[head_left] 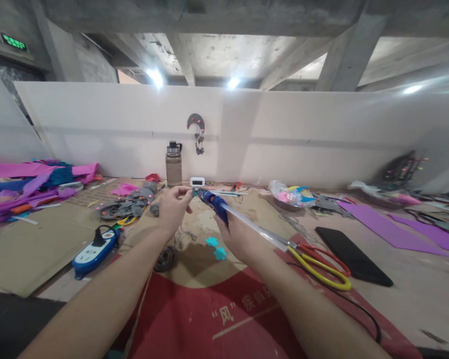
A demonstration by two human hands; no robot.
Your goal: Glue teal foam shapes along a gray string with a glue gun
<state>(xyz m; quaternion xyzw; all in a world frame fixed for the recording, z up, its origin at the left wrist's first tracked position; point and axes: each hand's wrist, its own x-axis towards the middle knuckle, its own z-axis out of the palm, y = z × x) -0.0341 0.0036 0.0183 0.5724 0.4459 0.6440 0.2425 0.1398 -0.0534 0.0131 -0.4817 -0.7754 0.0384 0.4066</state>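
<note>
Two teal cutouts (219, 254) lie on cardboard (189, 275) below your hands. Your right hand (232, 230) wraps round blue glue gun (215, 202) — glue stick (252, 225) jutting from rear. Your left hand (174, 207) pinches small teal piece (193, 192) between fingertips — near gun's front.

Plastic glue gun (220, 204), matt felt cutouts (219, 254), rough concrete beam (224, 20)

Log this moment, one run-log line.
left hand: pinching small teal piece | right hand: holding blue glue gun, translucent stick protruding | brown cardboard: two turquoise flower-shaped cutouts
</note>
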